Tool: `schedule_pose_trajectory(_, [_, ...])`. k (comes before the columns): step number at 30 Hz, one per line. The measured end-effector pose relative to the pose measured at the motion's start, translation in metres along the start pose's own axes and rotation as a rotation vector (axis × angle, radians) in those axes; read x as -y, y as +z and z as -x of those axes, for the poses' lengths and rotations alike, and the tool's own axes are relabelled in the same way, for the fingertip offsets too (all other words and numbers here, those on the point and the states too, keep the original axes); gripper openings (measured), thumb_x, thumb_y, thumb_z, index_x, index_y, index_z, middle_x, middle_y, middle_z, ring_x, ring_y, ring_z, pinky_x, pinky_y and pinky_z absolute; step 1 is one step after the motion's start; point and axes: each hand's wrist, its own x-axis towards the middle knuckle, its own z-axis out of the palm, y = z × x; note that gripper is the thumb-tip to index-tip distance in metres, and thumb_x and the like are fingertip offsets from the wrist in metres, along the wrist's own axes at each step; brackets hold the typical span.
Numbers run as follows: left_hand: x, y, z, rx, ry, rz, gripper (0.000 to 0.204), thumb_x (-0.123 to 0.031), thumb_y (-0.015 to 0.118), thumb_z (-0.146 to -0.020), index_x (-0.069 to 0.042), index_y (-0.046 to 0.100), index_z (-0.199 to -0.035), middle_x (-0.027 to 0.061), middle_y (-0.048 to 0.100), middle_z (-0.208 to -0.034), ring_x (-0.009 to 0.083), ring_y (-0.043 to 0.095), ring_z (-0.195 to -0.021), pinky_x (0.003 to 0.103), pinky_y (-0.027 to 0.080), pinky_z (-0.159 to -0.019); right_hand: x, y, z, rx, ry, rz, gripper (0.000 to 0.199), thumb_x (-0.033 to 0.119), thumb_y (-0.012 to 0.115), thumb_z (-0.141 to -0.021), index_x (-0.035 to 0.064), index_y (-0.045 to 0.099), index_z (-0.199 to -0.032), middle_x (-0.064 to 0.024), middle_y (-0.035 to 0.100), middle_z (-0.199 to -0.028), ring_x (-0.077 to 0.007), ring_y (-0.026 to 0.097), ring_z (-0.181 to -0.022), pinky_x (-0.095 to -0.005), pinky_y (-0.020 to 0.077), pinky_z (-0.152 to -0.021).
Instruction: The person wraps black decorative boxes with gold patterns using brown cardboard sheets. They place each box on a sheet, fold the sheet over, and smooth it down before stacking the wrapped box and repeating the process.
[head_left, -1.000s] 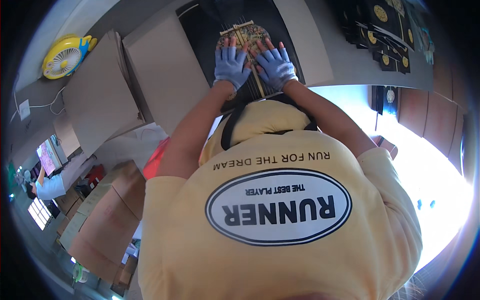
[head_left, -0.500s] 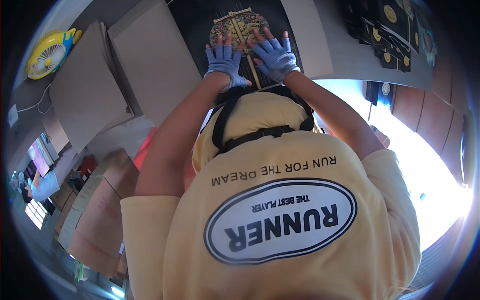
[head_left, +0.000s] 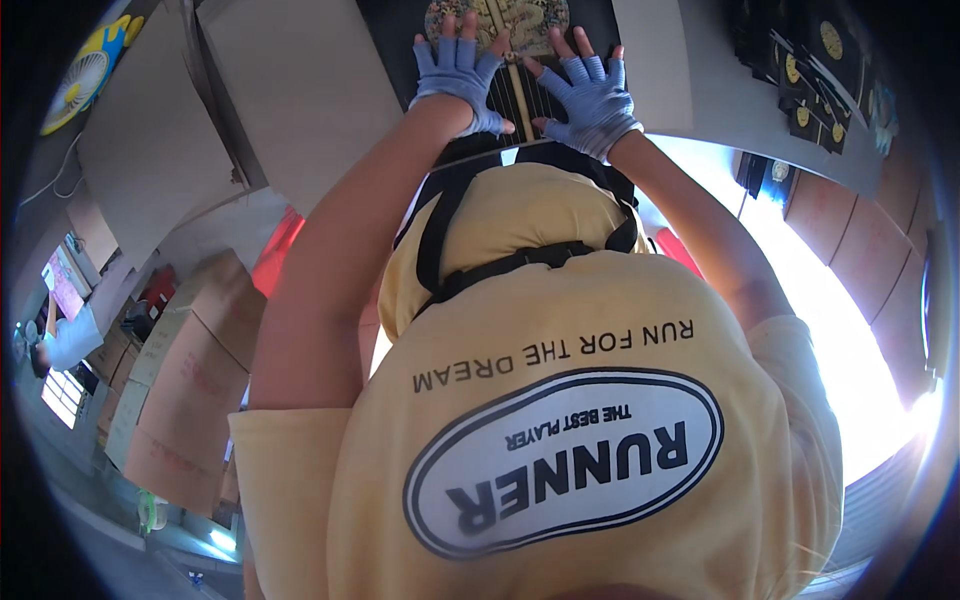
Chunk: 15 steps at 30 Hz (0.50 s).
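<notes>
Blue-gloved L hand [head_left: 455, 85] & R hand [head_left: 590, 103] apart, fingers splayed, gripping nothing, seemingly flat on black panel [head_left: 392, 28] w/ round fan motif [head_left: 527, 22], top centre on grey worktable [head_left: 740, 110]. Splay prob. spreads pressure, keeps panel flat; motif's top & panel's far edge cut off, palm contact hard to confirm

We observe a black panel [head_left: 395, 22] lying flat at the far centre, its far end out of view. It bears a round, multicoloured motif [head_left: 535, 22]; a straight pale-gold shaft [head_left: 517, 95] runs nearward, flanked by thin gold lines.
</notes>
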Motion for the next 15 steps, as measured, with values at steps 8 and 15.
schedule_pose_trajectory(8, [-0.008, -0.02, 0.001, 0.126, -0.053, 0.018, 0.137, -0.074, 0.073, -0.056, -0.015, -0.002, -0.155, 0.0268, -0.016, -0.156, 0.0478, -0.018, -0.143, 0.073, -0.001, -0.106, 0.005, 0.007, 0.028, -0.034, 0.062, -0.04, 0.087, 0.056, 0.071, -0.072, 0.0375, 0.032, -0.147, -0.0079, 0.011, -0.16, -0.0317, 0.009, -0.148, -0.0691, 0.0163, -0.109])
schedule_pose_trajectory(15, [-0.016, -0.029, -0.003, 0.203, -0.143, 0.022, 0.137, -0.07, 0.076, -0.057, -0.017, -0.003, -0.155, 0.0247, -0.018, -0.157, 0.045, -0.017, -0.144, 0.074, 0.0, -0.106, 0.016, 0.025, 0.042, -0.124, 0.101, -0.112, 0.07, 0.044, 0.067, -0.082, 0.0362, 0.037, -0.145, -0.0085, 0.013, -0.16, -0.0325, 0.011, -0.148, -0.068, 0.017, -0.11])
